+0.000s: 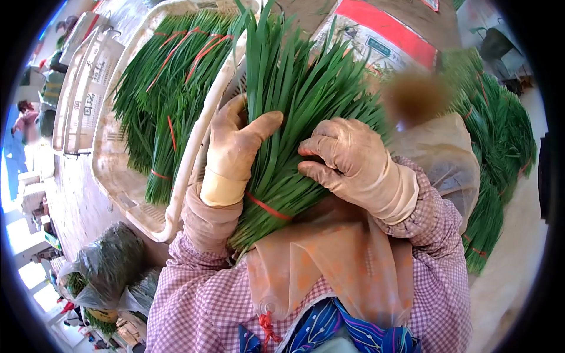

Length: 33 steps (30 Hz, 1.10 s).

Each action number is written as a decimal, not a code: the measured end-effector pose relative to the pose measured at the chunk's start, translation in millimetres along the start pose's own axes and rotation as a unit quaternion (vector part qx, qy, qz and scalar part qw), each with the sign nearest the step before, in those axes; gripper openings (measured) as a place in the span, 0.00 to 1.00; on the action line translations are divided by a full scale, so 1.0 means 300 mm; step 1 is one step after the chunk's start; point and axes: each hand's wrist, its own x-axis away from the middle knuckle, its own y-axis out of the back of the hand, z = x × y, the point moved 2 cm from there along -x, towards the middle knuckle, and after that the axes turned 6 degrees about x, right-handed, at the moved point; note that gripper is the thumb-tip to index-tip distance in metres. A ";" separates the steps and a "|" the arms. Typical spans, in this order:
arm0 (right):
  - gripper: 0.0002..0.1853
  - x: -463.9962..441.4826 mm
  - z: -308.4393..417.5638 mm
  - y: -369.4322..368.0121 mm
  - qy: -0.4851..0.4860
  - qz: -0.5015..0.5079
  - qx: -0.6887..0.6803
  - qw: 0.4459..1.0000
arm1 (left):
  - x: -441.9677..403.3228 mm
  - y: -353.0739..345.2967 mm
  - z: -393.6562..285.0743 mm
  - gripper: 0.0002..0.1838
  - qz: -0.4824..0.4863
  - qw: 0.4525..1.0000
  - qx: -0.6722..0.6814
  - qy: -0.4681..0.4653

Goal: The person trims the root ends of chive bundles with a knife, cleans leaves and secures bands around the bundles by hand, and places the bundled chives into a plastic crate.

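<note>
A large bundle of garlic chives [294, 129] lies against my front, its blades fanned upward and a red band [268, 206] round its lower stems. My left hand [238, 141], in a pale stained glove, is closed round the bundle's left side, thumb across the blades. On the right side of the same bundle rests my right hand [347, 150], also gloved. Its fingers are curled toward the thumb; anything pinched between them is too small to make out. A translucent brown apron [335, 259] covers my lap below the stems.
To the left stands a white plastic crate [203, 126] holding red-banded chive bundles [170, 88]. More bundles [491, 129] are piled at the right. Other crates [94, 88] and plastic-wrapped greens [112, 253] stand farther left. A red and white printed sack [382, 35] lies ahead.
</note>
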 end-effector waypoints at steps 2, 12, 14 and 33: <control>0.10 -0.011 0.001 -0.007 0.016 0.003 -0.015 1.000 | -0.004 0.007 0.005 0.17 0.011 1.000 0.002 0.005; 0.05 -0.048 0.070 -0.040 0.068 0.037 -0.002 0.997 | -0.013 0.012 0.021 0.17 0.011 0.999 -0.029 -0.009; 0.04 -0.046 0.094 -0.051 0.078 -0.007 0.035 0.996 | -0.014 0.007 0.022 0.17 0.009 1.000 -0.022 -0.012; 0.19 0.043 0.046 -0.048 0.023 -0.089 0.201 0.975 | 0.018 -0.001 -0.023 0.22 0.035 0.999 -0.019 -0.013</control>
